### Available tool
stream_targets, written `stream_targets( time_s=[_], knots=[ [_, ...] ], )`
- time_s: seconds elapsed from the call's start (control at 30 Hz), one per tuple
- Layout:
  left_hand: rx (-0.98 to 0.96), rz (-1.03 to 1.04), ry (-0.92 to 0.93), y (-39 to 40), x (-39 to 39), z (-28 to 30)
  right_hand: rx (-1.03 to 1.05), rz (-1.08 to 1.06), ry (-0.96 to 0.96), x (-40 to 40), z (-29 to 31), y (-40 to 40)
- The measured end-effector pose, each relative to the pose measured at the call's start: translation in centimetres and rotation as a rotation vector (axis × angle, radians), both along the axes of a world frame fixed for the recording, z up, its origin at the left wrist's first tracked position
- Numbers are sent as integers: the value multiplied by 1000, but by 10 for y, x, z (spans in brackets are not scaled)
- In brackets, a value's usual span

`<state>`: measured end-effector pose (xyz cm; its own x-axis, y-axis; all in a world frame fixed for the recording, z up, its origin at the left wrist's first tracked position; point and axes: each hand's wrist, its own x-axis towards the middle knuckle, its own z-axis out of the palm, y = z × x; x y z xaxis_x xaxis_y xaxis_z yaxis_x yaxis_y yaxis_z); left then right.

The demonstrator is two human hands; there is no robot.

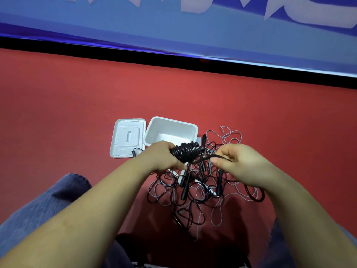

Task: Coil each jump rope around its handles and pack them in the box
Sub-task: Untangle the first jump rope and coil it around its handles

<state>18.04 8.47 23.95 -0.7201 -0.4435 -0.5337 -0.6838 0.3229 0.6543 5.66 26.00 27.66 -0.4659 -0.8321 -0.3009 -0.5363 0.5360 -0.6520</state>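
- Red floor [77, 105] spreading across most of the view, bounded at the far edge by a black strip [173, 57] below a blue banner [135, 26] with pale lettering.
- Blue trouser leg [44, 206] bent at lower left, knee raised.
- Tangled heap of jump ropes [195, 192] lying on the floor between the forearms, black and grey cords looped over one another, several black handles and a few white ones poking out of the mess.
- White box [185, 128] standing open on the floor just beyond the hands, inside visible and holding nothing that can be seen.
- White lid [120, 140] lying flat just left of the box, a short black handle end resting by its near corner.
- Left hand [164, 157] curled tight round the coiled jump rope [186, 150], lifted above the heap and just in front of the box.
- Coiled jump rope wound in thick black turns around its handles, handle tips jutting out to the right.
- Right hand [235, 161] pinching the loose cord end [204, 159] between thumb and fingers, cord stretched short from coil to fingertips.
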Motion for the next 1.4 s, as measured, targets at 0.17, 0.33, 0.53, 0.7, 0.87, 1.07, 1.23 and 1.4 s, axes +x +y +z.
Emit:
stream_targets(
  time_s=[0.17, 0.33, 0.53, 0.7, 0.87, 1.07, 1.23, 1.4],
  knots=[
    [183, -275, -169, 13, 2, 3, -115, -8, -13, 0, -8, -3],
    [203, -459, -53, 23, 3, 16, -191, -112, -164, -6, -18, -3],
    [289, -443, 109, 27, 6, 28, -257, -269, -573, -6, -22, -4],
    [437, -346, 284, 20, 9, 35, -304, -368, -709, 0, -20, -6],
    [620, -185, 370, 24, 4, 35, -403, -555, -895, 2, -11, -13],
    [750, 43, 347, 22, -2, 29, -471, -549, -1190, -4, -6, -14],
    [814, 130, 295, 20, -3, 30, -484, -387, -1191, -6, -1, -9],
    [762, 171, 247, 23, -4, 29, -333, -318, -620, 5, -7, -14]
  ],
)
